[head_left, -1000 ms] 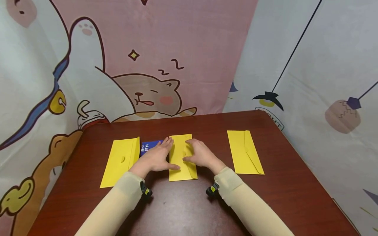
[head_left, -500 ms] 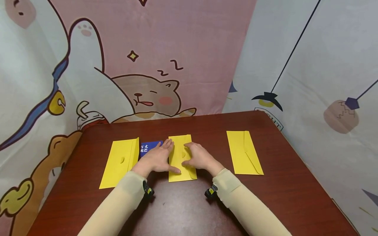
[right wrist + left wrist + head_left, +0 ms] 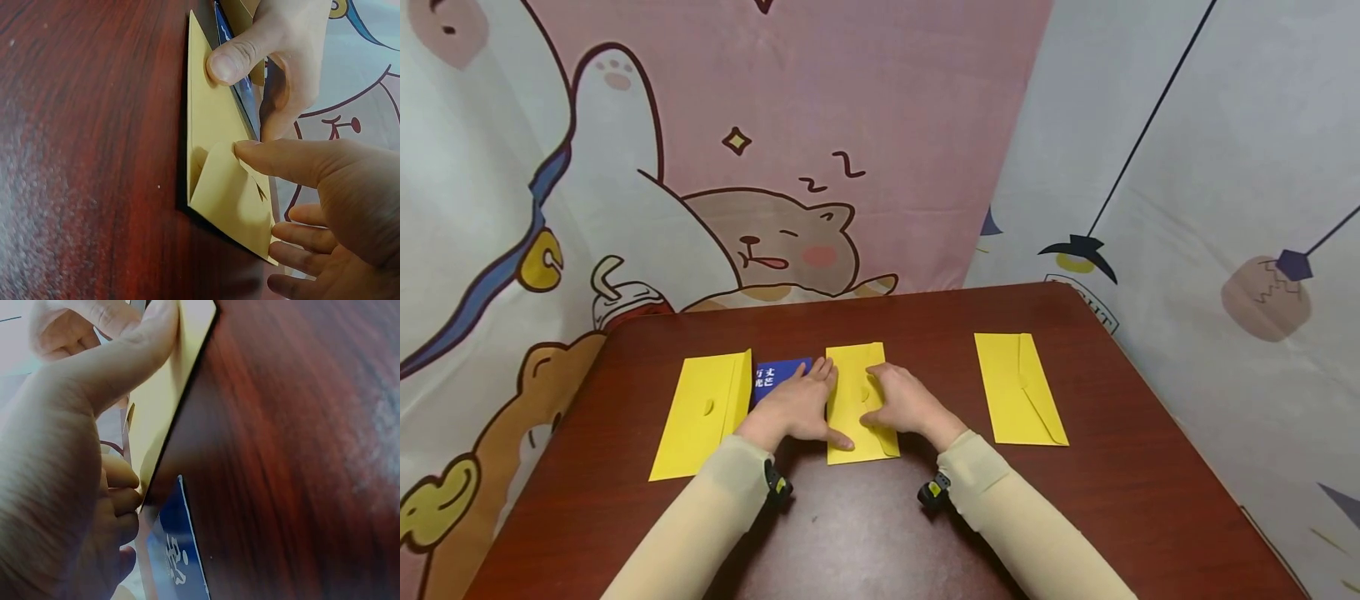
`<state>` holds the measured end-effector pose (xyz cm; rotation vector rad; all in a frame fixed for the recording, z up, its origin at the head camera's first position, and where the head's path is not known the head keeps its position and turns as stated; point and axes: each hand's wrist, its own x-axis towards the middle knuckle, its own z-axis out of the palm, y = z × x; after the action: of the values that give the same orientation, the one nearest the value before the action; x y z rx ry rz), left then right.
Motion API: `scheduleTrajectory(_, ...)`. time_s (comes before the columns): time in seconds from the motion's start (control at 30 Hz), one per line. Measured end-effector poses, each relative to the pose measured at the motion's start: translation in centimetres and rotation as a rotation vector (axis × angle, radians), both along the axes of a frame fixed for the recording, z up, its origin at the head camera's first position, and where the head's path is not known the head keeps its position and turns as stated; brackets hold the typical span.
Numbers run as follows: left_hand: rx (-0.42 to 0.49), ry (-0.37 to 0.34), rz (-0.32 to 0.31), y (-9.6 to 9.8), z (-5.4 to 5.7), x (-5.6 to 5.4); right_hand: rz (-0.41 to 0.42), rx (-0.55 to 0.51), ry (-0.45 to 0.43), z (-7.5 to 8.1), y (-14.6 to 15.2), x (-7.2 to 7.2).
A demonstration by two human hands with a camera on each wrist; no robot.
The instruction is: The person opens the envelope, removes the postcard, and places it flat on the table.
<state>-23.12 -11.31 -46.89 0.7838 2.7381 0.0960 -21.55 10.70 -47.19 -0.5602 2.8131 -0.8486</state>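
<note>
While two yellow envelopes (image 3: 696, 408) flank a third envelope (image 3: 852, 387), the left hand (image 3: 799, 408) and right hand (image 3: 912, 402) touch it, thumbs apart from fingers. One blue card (image 3: 780, 374) lies near.

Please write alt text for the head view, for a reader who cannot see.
A person's left hand and right hand touch the middle yellow envelope on a brown table. To its left lie a blue card with white Chinese characters and another yellow envelope; a third envelope lies to its right. Cartoon fabric hangs behind.
</note>
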Motion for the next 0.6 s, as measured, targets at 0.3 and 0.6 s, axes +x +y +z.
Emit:
scheduleTrajectory(0.3,-0.026,0.002,-0.007,-0.03,-0.33,0.05,-0.007,0.007,-0.005,0.0,-0.12,0.15)
scheduleTrajectory(0.6,-0.028,0.034,-0.029,-0.44,-0.96,0.33,-0.003,0.014,-0.005,-0.19,-0.18,0.2)
